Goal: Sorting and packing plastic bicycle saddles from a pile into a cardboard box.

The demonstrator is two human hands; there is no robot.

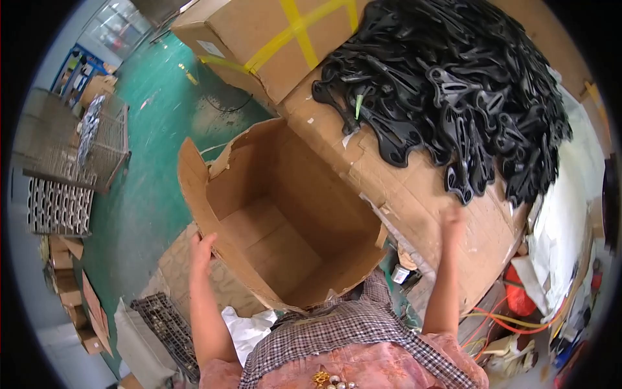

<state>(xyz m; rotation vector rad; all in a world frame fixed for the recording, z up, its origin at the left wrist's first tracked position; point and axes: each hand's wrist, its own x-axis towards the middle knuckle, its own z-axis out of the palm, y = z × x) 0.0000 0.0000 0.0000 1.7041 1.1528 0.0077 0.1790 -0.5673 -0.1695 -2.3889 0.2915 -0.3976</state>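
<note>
An open cardboard box with nothing inside leans against the front of my body, its mouth tilted toward me. My left hand grips the box's left rim, with the thumb near the edge. My right hand is raised over the cardboard-covered table, apart from the box. It is smeared by motion, so its fingers are unclear. Just beyond it lies a big heap of black plastic parts, flat, flared pieces with slots. The closest ones hang toward my right hand.
A large carton with yellow tape stands at the far side. Green floor runs along the left, with a wire cage and a black crate. Orange hoses and white sheeting lie at the right.
</note>
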